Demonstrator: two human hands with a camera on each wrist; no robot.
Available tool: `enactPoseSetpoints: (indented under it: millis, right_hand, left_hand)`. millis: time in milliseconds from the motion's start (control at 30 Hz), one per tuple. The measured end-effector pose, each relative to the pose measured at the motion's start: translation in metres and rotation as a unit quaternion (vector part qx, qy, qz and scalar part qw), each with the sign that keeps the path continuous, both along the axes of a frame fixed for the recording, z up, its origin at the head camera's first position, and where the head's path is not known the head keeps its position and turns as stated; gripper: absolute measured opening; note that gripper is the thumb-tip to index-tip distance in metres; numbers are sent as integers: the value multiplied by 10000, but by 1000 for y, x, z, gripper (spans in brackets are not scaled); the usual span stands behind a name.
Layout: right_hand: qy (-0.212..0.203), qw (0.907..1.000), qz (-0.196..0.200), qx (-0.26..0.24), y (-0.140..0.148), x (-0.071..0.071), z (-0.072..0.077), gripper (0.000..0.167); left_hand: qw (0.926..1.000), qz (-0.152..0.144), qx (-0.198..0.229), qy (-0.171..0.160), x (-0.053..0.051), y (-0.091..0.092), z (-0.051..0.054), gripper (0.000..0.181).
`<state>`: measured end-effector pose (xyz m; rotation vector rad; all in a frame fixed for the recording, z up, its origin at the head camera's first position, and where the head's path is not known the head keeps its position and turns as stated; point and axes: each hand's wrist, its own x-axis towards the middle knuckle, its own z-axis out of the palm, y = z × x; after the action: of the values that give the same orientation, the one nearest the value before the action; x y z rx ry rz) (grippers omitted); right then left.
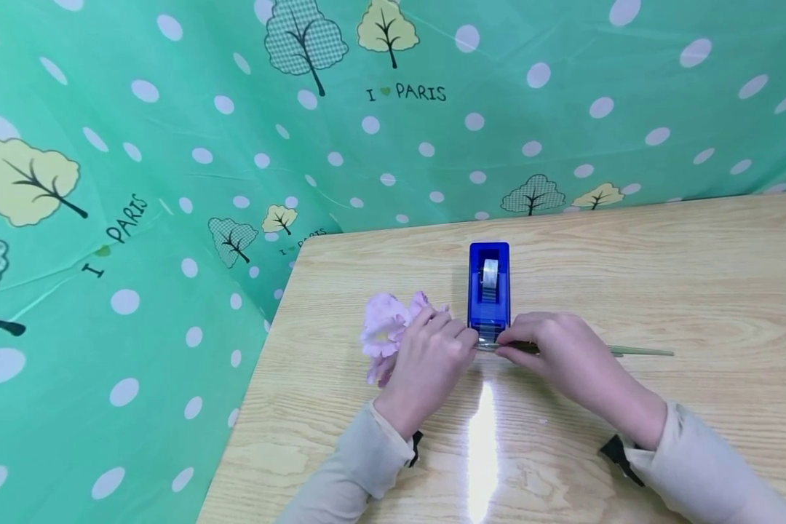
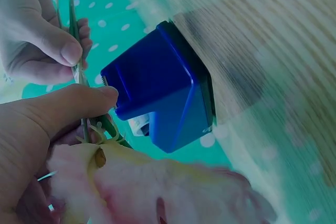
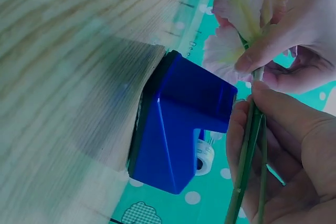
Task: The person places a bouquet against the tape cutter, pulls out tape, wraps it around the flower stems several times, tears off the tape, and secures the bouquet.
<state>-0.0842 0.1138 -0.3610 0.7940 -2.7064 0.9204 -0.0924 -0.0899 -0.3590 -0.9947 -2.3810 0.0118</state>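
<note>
Pale pink-purple artificial flowers (image 1: 383, 327) lie on their side at the left, with green stems (image 1: 642, 351) running out to the right. Just under the blossoms, my left hand (image 1: 432, 356) pinches the stems between thumb and fingers. My right hand (image 1: 566, 356) pinches them a little further along, close to the left fingertips. Clear tape shows around the stems between the hands. Directly beyond is a blue tape dispenser (image 1: 489, 309), its cutting edge facing the stems. In the right wrist view a white tape roll (image 3: 203, 157) sits inside it.
The wooden table (image 1: 707, 276) runs up to a green polka-dot cloth (image 1: 432, 167) at the back and left. A bright reflection lies on the tabletop between the forearms. Black bands show at both sleeve cuffs.
</note>
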Motion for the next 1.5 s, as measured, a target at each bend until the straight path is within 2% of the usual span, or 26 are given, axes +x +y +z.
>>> enactPoseSetpoints:
  millis: [233, 433, 600, 733, 867, 967, 1100, 1333, 1500]
  right_hand:
    - [496, 9987, 78, -14, -2, 1, -1, 13]
    - [882, 9960, 150, -16, -2, 1, -2, 15]
    - [878, 9958, 185, -167, 0, 0, -3, 16]
    - [820, 9961, 155, -269, 1, 0, -3, 17]
    - [782, 9965, 154, -261, 1, 0, -2, 17]
    - [830, 9960, 188, -266, 1, 0, -2, 18]
    - [938, 9948, 253, -313, 1, -1, -2, 18]
    - [1069, 9932, 245, -385, 1, -2, -4, 18]
    - [949, 9951, 107, -267, 0, -1, -4, 17]
  left_hand:
    - [9995, 62, -19, -324, 1, -1, 1, 6]
    - [9957, 37, -503, -772, -1, -3, 4, 8]
    - [9872, -106, -838, -1354, -2, -4, 7, 14]
    - [9838, -76, -1025, -1467, -3, -5, 9, 13]
    - [9828, 60, -954, -1581, -4, -5, 11, 13]
    - [9819, 154, -678, -1762, -5, -5, 11, 14]
    - [9830, 192, -348, -1794, -5, -6, 11, 15]
    - [9885, 109, -19, -1509, -5, -7, 6, 15]
    - [9909, 94, 51, -1338, -4, -6, 5, 12]
